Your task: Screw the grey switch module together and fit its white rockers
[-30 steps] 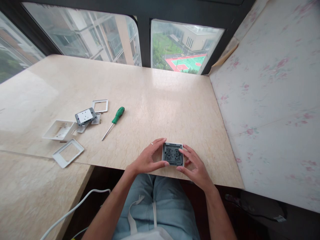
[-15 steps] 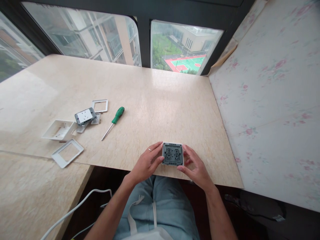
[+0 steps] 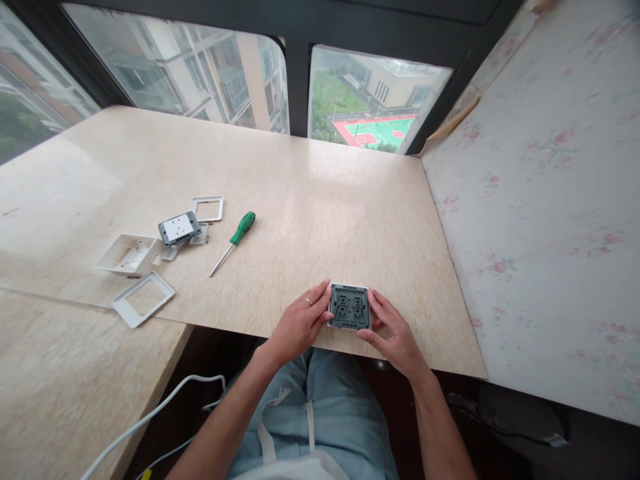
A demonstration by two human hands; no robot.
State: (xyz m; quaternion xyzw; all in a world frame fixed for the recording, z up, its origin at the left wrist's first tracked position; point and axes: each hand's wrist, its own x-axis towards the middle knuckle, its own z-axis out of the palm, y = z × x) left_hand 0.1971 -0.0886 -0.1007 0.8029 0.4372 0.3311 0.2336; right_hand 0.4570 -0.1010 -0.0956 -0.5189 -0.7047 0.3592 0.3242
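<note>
Square module [image 3: 349,307]: a squarish unit with a dark grey face and a white rim showing around its edges, facing up towards the head camera.
Module face: two black, grid-like inserts stand side by side at its middle, with small dark spots in the grey to either side; short slotted strips run along the far and near edges.
Module place: between the two hands, at the near edge of the worktop [image 3: 350,220] — whether it rests on the surface or is lifted slightly, I cannot tell.
Left hand [image 3: 301,321]: its grip is closed in on the module's left side, fingers along the edge and thumb at the near left part; a ring [image 3: 309,301] sits on one finger.
Right hand [image 3: 393,331]: its grip is curved round the right side, partly closed, fingers against the edge and thumb at the near right corner.
Screwdriver [image 3: 243,227]: green handle, metal shaft, lying well apart from the hands, to their left.
Socket unit [image 3: 179,229]: white face in a grey surround, near an open white box [image 3: 113,255].
White frame [image 3: 127,312]: lies just beside the box — on its near side.
</note>
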